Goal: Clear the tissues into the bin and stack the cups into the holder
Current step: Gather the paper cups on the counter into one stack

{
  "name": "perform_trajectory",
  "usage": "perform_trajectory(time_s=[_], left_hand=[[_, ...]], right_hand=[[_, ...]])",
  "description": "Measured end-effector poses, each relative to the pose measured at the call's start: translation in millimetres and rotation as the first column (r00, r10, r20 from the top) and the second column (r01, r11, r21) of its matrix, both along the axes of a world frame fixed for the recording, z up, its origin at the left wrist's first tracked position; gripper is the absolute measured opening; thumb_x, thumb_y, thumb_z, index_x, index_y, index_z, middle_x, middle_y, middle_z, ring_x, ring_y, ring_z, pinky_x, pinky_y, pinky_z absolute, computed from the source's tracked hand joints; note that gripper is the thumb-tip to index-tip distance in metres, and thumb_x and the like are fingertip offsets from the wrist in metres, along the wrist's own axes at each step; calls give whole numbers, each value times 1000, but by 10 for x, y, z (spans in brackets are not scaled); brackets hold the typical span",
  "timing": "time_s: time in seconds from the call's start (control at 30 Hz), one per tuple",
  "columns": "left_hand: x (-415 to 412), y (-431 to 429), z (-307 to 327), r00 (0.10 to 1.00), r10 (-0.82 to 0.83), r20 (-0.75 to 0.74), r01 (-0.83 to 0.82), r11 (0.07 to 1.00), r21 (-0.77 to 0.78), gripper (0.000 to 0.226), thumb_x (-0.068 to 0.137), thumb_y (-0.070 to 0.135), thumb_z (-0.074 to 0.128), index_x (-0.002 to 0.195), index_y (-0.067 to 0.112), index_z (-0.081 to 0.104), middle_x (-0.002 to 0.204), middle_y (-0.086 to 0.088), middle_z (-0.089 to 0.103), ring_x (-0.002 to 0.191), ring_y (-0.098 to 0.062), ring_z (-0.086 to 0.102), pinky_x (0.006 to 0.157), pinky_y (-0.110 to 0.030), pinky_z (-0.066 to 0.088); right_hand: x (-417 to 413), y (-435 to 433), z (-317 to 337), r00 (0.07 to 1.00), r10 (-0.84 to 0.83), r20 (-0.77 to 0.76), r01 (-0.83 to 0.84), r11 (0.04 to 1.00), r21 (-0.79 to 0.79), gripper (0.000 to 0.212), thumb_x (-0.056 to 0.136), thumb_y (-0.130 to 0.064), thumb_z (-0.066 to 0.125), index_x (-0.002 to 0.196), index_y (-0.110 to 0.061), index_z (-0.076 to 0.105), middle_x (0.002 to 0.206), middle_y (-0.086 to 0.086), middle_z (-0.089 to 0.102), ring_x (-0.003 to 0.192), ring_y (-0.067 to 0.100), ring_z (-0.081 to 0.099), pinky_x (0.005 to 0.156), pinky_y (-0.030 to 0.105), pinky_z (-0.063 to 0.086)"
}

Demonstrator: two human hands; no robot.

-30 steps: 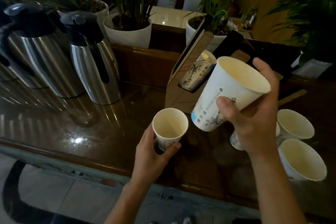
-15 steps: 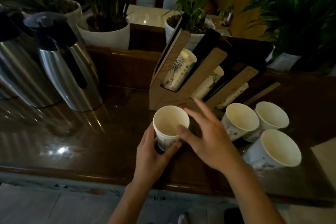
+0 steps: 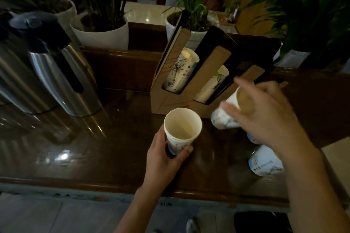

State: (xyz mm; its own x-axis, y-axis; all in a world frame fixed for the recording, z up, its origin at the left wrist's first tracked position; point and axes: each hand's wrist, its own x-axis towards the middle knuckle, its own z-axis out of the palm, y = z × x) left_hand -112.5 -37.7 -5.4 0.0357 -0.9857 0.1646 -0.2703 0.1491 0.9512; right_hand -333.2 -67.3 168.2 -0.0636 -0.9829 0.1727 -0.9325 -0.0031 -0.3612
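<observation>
My left hand [image 3: 162, 159] grips a stack of white paper cups [image 3: 181, 128] standing upright on the dark wooden counter [image 3: 106, 149]. My right hand [image 3: 269, 119] holds another printed paper cup [image 3: 227, 117], tilted with its mouth toward me, just right of the stack. The brown cardboard cup holder [image 3: 170, 100] stands behind, with stacked cups showing in its slanted slots [image 3: 181, 70]. A further cup [image 3: 265, 161] stands on the counter under my right forearm, and part of one more shows beside it. No tissues are in view.
Two steel thermos jugs [image 3: 62, 77] stand at the left on the counter. White plant pots [image 3: 106, 34] line the ledge behind. A pale sheet [image 3: 337, 157] lies at the right edge. The counter's front edge runs just below my wrists.
One second ago my right hand held a cup above the stack; it set that cup into the stack, reached right, and now holds a cup lifted from the group there.
</observation>
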Motion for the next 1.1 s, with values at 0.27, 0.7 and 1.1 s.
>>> perform_trajectory(time_s=[0.27,0.7,1.1], left_hand=[[-206,-64,-19,1000,-7,-6,7,1000,-19,84,78,49,85,149,37,41,146,18,56,135,-1,55,105,-38,56],[-372,-46,8,997,-73,15,74,997,-39,82,80,44,80,149,18,43,144,9,56,132,-7,57,104,-41,56],[-407,-48,-4,999,-27,18,27,1000,1,90,76,48,83,152,34,37,146,19,52,135,3,51,109,-35,53]], right_hand=[[645,118,203,956,284,70,-246,910,-334,73,92,-70,46,149,-25,50,134,2,57,119,14,50,91,29,41],[600,61,-395,922,381,-72,-351,898,264,79,95,-73,14,161,-31,5,171,0,-5,155,15,-10,124,48,-3],[-456,557,-399,963,-233,-138,254,952,172,110,77,-75,63,159,-38,-1,168,8,-11,153,35,-8,119,60,7]])
